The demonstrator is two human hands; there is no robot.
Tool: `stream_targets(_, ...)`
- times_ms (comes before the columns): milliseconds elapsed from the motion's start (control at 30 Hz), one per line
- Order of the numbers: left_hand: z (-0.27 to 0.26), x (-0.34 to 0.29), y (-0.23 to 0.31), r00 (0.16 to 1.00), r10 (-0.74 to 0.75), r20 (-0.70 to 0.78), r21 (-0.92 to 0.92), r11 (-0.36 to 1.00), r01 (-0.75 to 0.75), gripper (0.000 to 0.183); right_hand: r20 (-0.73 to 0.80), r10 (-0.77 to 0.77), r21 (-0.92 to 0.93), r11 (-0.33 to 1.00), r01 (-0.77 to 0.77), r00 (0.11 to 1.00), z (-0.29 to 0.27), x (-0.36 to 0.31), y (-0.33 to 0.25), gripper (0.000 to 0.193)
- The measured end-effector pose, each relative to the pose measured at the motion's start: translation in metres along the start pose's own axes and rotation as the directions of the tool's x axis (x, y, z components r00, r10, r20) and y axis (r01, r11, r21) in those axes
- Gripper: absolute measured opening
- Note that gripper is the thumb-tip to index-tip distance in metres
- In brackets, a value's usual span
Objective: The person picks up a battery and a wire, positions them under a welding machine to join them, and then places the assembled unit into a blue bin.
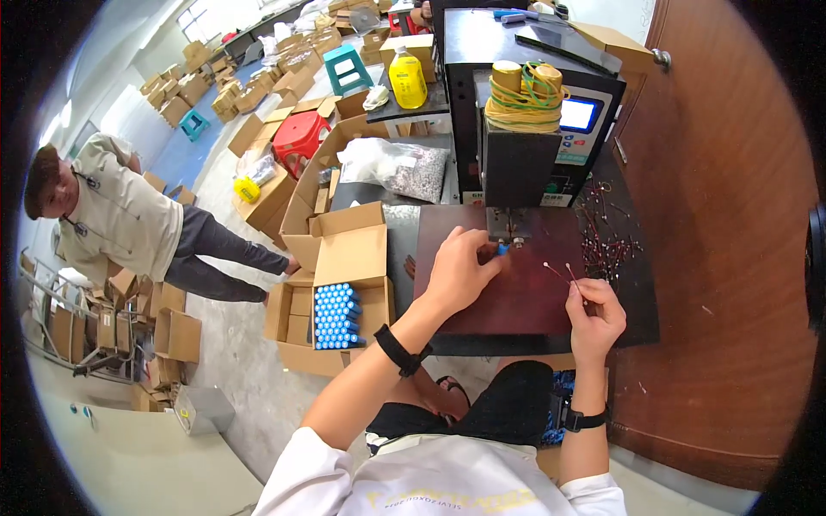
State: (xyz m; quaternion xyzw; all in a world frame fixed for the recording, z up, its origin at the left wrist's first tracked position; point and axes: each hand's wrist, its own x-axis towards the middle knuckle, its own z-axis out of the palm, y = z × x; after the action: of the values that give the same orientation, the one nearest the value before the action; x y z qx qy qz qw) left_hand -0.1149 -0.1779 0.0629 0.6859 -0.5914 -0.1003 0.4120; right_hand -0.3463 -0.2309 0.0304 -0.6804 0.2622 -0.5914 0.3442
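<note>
My left hand (pixel 460 270) is closed on a small blue battery cell (pixel 502 248), held under the tip of a black benchtop machine that looks like a spot welder (pixel 520 172). The fingers cover most of the cell. Off to the right, my right hand (pixel 596 318) pinches a thin dark red wire lead (pixel 571 276) whose pale ends stick up above the fingertips. Both hands are over a dark red work mat (pixel 465 316). More red and black wire leads (pixel 607 232) lie in a loose pile beyond my right hand.
An open carton (pixel 354 241) with upright blue cells (pixel 335 316) stands left of the mat. Behind it are a bag of small parts (pixel 400 168) and a yellow bottle (pixel 407 79). A wooden door (pixel 731 224) closes off the right. Another person (pixel 129 206) stands at the left among cartons.
</note>
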Motion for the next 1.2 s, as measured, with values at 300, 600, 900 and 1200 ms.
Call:
stream_targets(300,0.003,0.001,0.002,1.0,0.011,-0.013,-0.014,1.0,-0.011,0.025,-0.009,-0.016,-0.018,1.0,0.016,1.0,0.001,0.001,-0.002,0.015)
stream_targets(600,0.007,-0.007,-0.003,0.993,-0.089,-0.082,-0.241,0.968,0.066,0.029,-0.074,0.237,0.143,0.964,-0.225,0.969,0.006,0.003,-0.013,0.011)
stream_targets(900,-0.009,-0.011,0.013,0.989,-0.142,-0.034,-0.306,0.944,0.125,0.025,-0.058,0.367,0.271,0.901,-0.339,0.928,0.029,0.011,-0.017,0.009)
stream_targets(1200,0.008,0.0,0.003,0.996,-0.044,-0.076,-0.077,0.996,0.038,0.023,-0.016,0.464,0.331,0.839,-0.433,0.886,0.047,0.014,-0.017,0.007)
